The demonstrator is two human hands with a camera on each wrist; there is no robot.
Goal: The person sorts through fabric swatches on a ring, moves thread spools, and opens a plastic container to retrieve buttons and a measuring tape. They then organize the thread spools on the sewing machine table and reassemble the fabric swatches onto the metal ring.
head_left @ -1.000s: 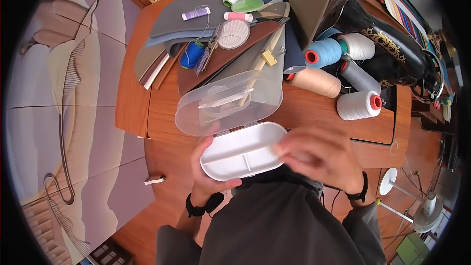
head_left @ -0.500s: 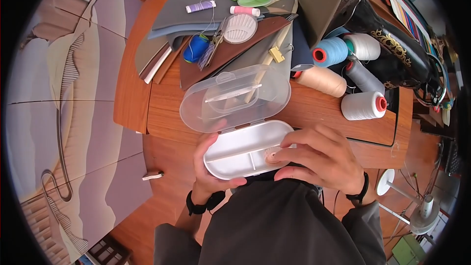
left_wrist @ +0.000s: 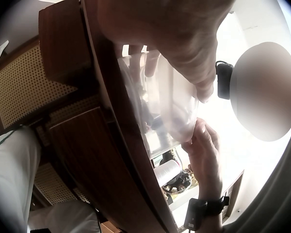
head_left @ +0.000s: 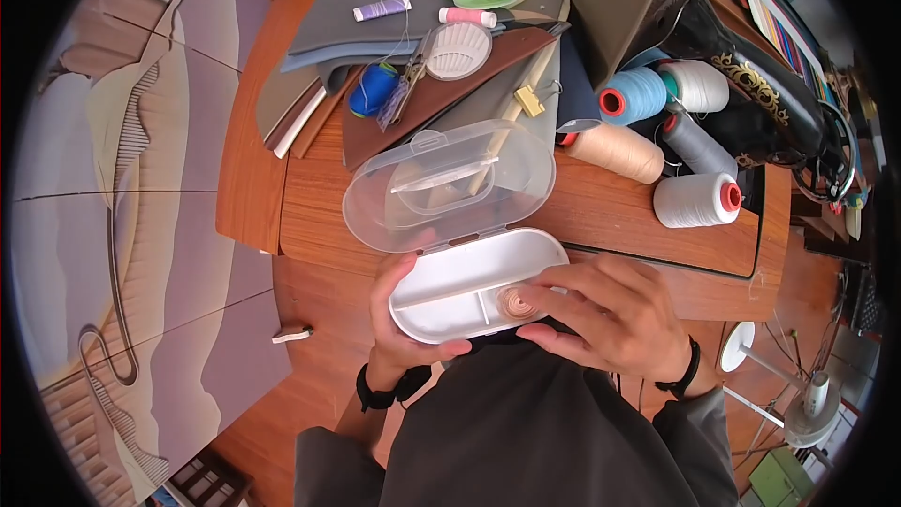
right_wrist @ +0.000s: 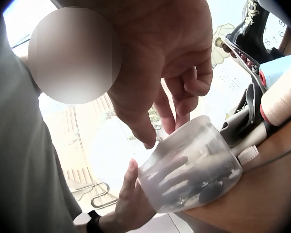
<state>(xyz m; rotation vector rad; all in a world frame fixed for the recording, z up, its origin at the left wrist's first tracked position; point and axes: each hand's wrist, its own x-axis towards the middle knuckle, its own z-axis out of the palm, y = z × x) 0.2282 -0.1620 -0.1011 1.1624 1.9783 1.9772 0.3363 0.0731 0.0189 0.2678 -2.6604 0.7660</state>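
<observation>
A white-trayed plastic sewing box (head_left: pixel 450 272), its clear lid (head_left: pixel 450 183) hinged open toward the table, is held at its left end by my left hand (head_left: pixel 399 324). That hand's thumb lies along the near side, the fingers partly hidden behind the box. In the front right compartment lies a small, flat, pinkish-beige coil (head_left: pixel 514 302), like a rolled strip. My right hand (head_left: pixel 624 314) is over the box's right end, its index fingertip right at the coil and the thumb apart at the near rim. The right wrist view shows its fingers (right_wrist: pixel 172 114) reaching over the clear wall.
Large thread cones (head_left: pixel 696 201) stand and lie at the right, near a black sewing machine (head_left: pixel 751 94). Fabric pieces (head_left: pixel 375 28) bear small spools, a blue thread spool (head_left: pixel 374 91), a round pin case (head_left: pixel 458 50) and a yellow clip (head_left: pixel 530 100). The wooden table edge (head_left: pixel 253 244) curves at left.
My right hand has brought the coil down into the front right compartment, where it now lies flatter and shows more. Its fingers have drawn slightly off it. The left hand keeps hold of the box.
</observation>
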